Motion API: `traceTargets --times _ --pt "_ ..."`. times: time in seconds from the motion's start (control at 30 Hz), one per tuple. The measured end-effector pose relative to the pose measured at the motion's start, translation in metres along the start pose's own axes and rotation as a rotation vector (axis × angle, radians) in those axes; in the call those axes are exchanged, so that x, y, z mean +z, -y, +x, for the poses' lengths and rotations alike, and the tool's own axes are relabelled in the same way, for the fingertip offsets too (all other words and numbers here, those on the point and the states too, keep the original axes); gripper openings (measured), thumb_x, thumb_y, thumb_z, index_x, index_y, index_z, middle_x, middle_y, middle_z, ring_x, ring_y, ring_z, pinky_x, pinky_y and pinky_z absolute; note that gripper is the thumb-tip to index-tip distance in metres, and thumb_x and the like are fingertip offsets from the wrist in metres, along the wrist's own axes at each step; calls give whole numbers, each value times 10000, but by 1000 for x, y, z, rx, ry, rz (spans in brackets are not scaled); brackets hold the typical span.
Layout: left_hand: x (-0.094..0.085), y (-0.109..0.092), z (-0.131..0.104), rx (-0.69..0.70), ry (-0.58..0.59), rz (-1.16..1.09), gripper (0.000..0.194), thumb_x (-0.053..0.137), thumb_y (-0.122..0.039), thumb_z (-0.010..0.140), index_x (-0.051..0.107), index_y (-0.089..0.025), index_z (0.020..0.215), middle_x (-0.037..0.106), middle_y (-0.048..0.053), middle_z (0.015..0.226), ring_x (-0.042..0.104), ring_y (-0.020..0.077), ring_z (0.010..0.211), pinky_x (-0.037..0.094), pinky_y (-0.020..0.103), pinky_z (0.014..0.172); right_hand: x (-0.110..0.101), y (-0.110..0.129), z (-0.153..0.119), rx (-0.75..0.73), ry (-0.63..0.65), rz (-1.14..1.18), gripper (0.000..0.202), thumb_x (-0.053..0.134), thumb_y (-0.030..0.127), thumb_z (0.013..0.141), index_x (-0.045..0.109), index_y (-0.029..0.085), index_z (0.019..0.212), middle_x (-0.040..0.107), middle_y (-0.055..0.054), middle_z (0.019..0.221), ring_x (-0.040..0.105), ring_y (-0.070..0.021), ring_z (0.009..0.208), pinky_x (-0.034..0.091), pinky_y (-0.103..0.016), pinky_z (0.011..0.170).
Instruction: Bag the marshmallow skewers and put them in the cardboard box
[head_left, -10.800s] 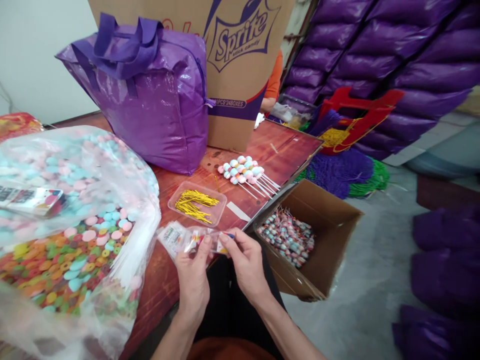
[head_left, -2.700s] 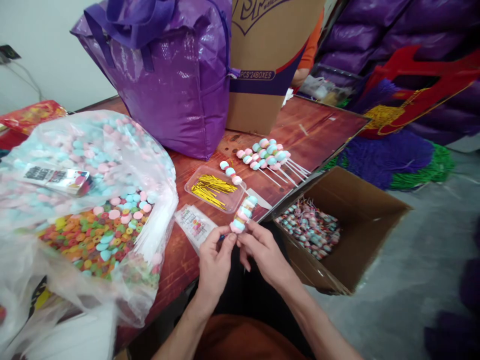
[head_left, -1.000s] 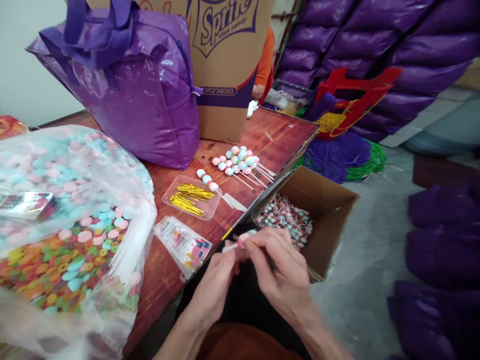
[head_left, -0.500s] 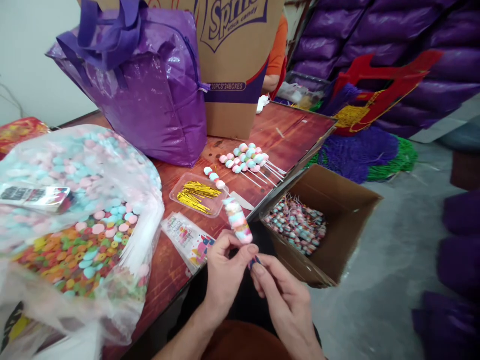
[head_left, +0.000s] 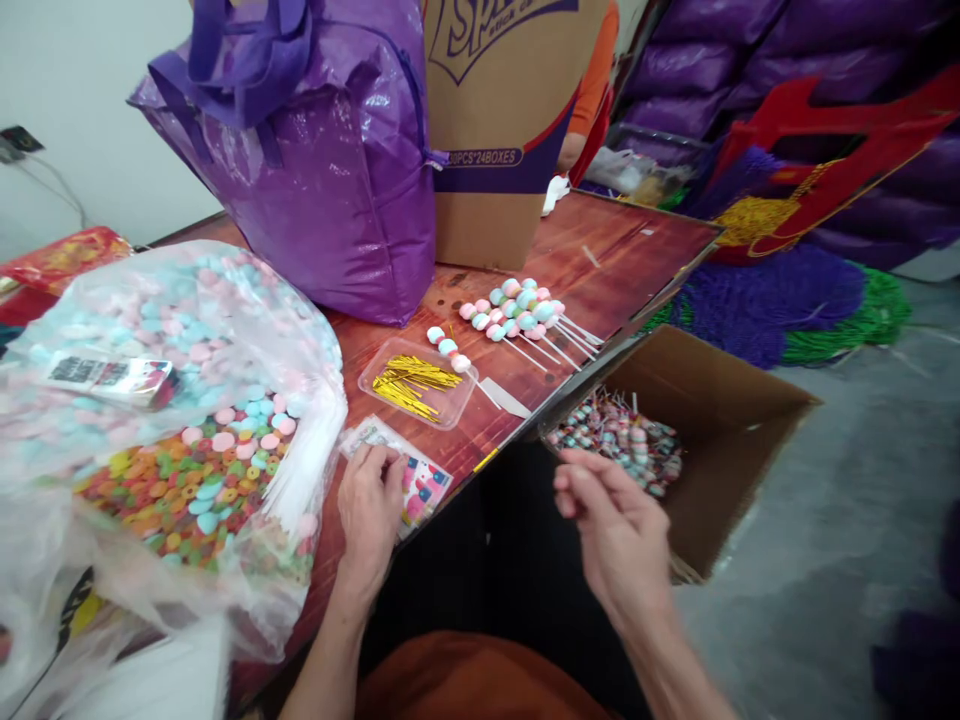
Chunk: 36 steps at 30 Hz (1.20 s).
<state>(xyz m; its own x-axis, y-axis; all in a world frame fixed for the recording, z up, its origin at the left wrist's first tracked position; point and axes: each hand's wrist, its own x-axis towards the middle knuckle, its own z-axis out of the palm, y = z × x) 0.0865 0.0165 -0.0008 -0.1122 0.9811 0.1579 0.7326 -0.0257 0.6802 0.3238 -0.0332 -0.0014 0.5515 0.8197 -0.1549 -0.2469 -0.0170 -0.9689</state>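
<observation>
My left hand (head_left: 373, 505) is over a stack of clear printed bags (head_left: 426, 485) at the table's near edge, its thumb and curled fingers pinched at the top bag. My right hand (head_left: 619, 525) hovers at the near rim of a cardboard box (head_left: 739, 440), fingers drawn together, with nothing visible in them. Inside that box lie many wrapped marshmallow sticks (head_left: 622, 440). A clear tray (head_left: 367, 380) of gold twist ties (head_left: 412, 385) sits beyond the bags. One unwrapped marshmallow stick (head_left: 448, 348) leans over the tray's rim, and several more marshmallow skewers (head_left: 517, 310) lie behind it.
On the left, a big clear bag (head_left: 247, 270) holds marshmallows, gummy rings and white sticks. A purple zip bag (head_left: 330, 200) and a tall printed carton (head_left: 487, 220) stand at the back. A person's orange sleeve (head_left: 596, 75) shows behind the carton. Purple bundles (head_left: 690, 60) are stacked beyond.
The wrapped marshmallow stick has left my hands; a similar one now shows among those in the box. My left hand has moved left onto the bags, my right hand toward the box.
</observation>
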Motion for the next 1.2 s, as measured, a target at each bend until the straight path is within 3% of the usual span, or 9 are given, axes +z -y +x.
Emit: traceTargets --times 0.13,0.3,0.6,0.7,0.8,0.9,0.97,1.07,1.2 --pt "-5 -11 1 -60 -41 -313 168 632 -335 854 686 -200 770 642 20 758 581 174 707 438 282 665 35 -1 -24 -94 289 -253 195 627 355 899 705 191 970 656 -23 768 572 -142 655 458 -257 596" --pt "-4 -38 -6 -70 40 -579 176 659 -350 853 696 -190 789 663 25 785 609 169 746 471 274 699 74 2 -28 -113 517 -269 172 699 322 832 711 187 939 672 -12 806 549 -141 668 456 -252 623" --pt "7 -50 -11 27 -112 -527 154 657 -329 869 737 -199 845 652 49 866 621 184 842 485 292 778 79 13 -15 -59 525 -176 203 668 319 842 650 167 708 584 20 650 495 -121 615 422 -239 604" --pt "11 -51 -26 -138 -113 -649 248 677 -412 859 699 -187 757 602 17 705 562 146 681 458 261 669 76 17 -12 -88 435 -184 281 669 323 839 558 178 626 481 43 581 418 -104 569 370 -231 552" --pt "20 -60 -37 -394 204 -962 424 709 -532 805 653 -155 619 486 -12 555 393 84 510 340 220 497 76 20 -11 -102 382 -167 318 665 342 850 513 190 616 468 45 578 408 -104 558 355 -236 541" --pt "28 -69 -32 -733 303 -1434 425 803 -556 692 725 -163 835 570 -5 697 401 59 535 348 191 495 78 22 -13 -81 398 -140 324 646 361 868 518 198 619 492 38 572 436 -117 547 381 -247 549" --pt "28 -72 -21 -801 206 -1601 408 889 -437 615 724 -174 880 616 -1 781 438 51 564 387 181 524 78 21 -14 -97 415 -137 330 643 364 872 526 196 613 498 34 584 448 -121 560 394 -251 570" --pt "25 -72 -8 -708 55 -1597 298 912 -258 584 679 -153 737 590 -31 707 415 34 539 392 165 525 76 17 -14 -138 383 -166 361 639 369 881 511 188 597 452 39 588 411 -110 570 359 -241 561" --pt "25 -74 -9 -663 -28 -1467 331 909 -268 585 613 -137 654 477 -73 571 350 26 495 353 157 488 74 8 -15 -135 330 -195 410 590 422 913 491 189 590 417 39 574 377 -105 551 338 -234 516"
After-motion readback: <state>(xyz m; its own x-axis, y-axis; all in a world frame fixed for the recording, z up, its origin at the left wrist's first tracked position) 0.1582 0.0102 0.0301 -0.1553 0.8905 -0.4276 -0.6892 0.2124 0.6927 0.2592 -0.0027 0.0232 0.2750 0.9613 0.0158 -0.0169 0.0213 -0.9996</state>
